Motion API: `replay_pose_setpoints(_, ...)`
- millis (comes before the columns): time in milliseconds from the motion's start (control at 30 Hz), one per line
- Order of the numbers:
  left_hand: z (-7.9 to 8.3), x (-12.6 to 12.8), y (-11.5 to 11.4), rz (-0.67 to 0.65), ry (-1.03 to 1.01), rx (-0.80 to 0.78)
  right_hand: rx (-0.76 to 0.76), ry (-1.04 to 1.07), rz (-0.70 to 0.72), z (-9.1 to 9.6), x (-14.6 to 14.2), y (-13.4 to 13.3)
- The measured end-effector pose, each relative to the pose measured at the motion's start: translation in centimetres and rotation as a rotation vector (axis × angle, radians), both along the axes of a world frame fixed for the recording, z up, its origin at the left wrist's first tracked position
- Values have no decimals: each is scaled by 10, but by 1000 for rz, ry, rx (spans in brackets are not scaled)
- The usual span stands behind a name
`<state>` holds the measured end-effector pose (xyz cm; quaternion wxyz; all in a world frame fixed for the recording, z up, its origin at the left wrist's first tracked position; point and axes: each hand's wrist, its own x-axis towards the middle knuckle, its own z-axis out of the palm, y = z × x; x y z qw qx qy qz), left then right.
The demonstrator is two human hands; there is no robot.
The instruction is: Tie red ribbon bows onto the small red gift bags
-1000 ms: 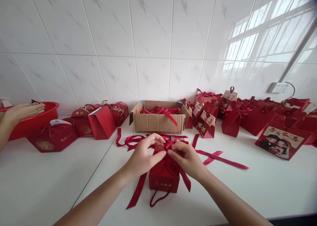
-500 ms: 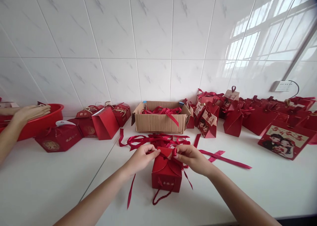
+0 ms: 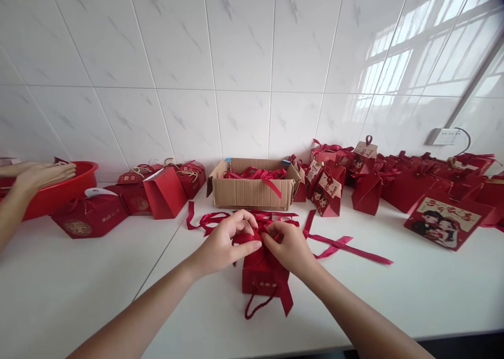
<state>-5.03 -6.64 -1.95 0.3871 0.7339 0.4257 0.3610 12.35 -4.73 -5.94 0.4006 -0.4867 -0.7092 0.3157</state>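
Observation:
A small red gift box [image 3: 261, 278] stands on the white counter [image 3: 413, 301] right in front of me, a red cord loop hanging from its front. My left hand [image 3: 224, 244] and my right hand [image 3: 289, 245] meet over its top, and both pinch the red ribbon [image 3: 252, 238] there. One ribbon tail [image 3: 286, 297] hangs down the box's right front. Loose red ribbons [image 3: 334, 242] lie on the counter just behind the box.
A cardboard box [image 3: 252, 190] of ribbons sits behind. Red gift boxes crowd the back right [image 3: 444, 220] and back left [image 3: 163, 192]. Another person's hand [image 3: 39, 174] rests on a red basin [image 3: 59, 191] at the far left. The tiled wall runs behind.
Half a second ago my hands were apart, pulling the ribbon ends sideways. Now they have come together over the box top. The long left tail no longer hangs down.

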Motion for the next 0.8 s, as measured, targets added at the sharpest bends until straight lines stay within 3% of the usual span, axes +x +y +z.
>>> replay_pose_setpoints(133,13,10,5,56,-186,-197,20,-26,123,6,5,-1)
replay_pose_setpoints(233,16,14,10,92,-311,-226,90,-35,239,8,10,-4)
replay_pose_setpoints(433,15,12,16,-143,-280,-133,49,68,182,-2,8,-4)
replay_pose_setpoints(500,8,10,21,-70,-246,-96,14,92,207,-4,9,-2)
replay_pose_setpoints(633,-11,0,31,206,-139,-26,-71,130,237,-4,14,0)
replay_pose_setpoints(800,-24,-8,27,279,-20,-5,-65,145,234,-6,13,-1)
